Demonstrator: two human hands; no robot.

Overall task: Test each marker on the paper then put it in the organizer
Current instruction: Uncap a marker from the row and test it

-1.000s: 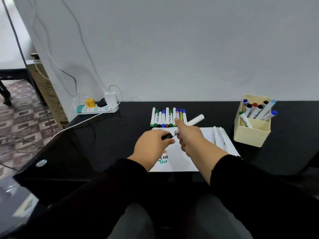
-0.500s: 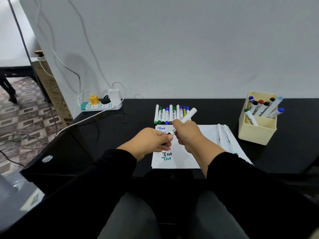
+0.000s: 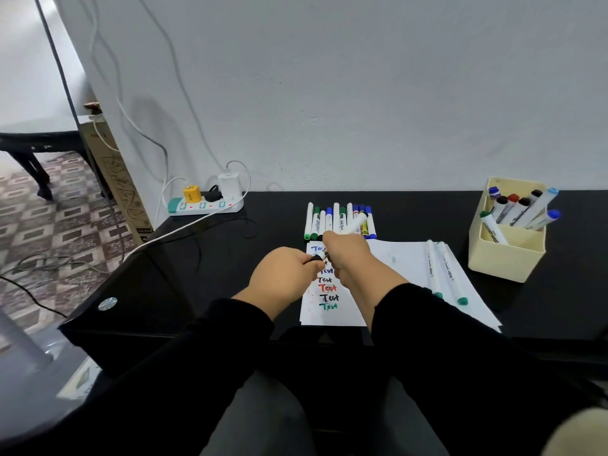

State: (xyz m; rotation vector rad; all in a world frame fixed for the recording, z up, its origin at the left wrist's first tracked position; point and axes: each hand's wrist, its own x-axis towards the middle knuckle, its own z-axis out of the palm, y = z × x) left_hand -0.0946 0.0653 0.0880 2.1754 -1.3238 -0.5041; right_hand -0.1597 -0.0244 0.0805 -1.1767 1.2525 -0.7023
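My right hand [image 3: 345, 255] grips a white marker [image 3: 357, 222] whose barrel slants up to the right over the paper [image 3: 394, 258]. My left hand [image 3: 283, 274] pinches the marker's black cap [image 3: 316, 257] at its lower end, right where the two hands meet. The paper carries several "Test" words in blue, black, red and green. A row of several markers [image 3: 339, 222] lies just behind the paper. Two green-capped markers [image 3: 442, 274] lie on the paper's right side. The cream organizer [image 3: 506, 258] stands at the right and holds several markers.
A white power strip [image 3: 204, 205] with plugs and cables sits at the back left of the black desk [image 3: 197, 274]. A white cable runs off the desk's left edge. A cardboard box leans against the wall on the left.
The hands have drawn together over the top of the paper, with the cap now at the marker's tip. The marker's barrel has tilted steeper. The view has shifted slightly.
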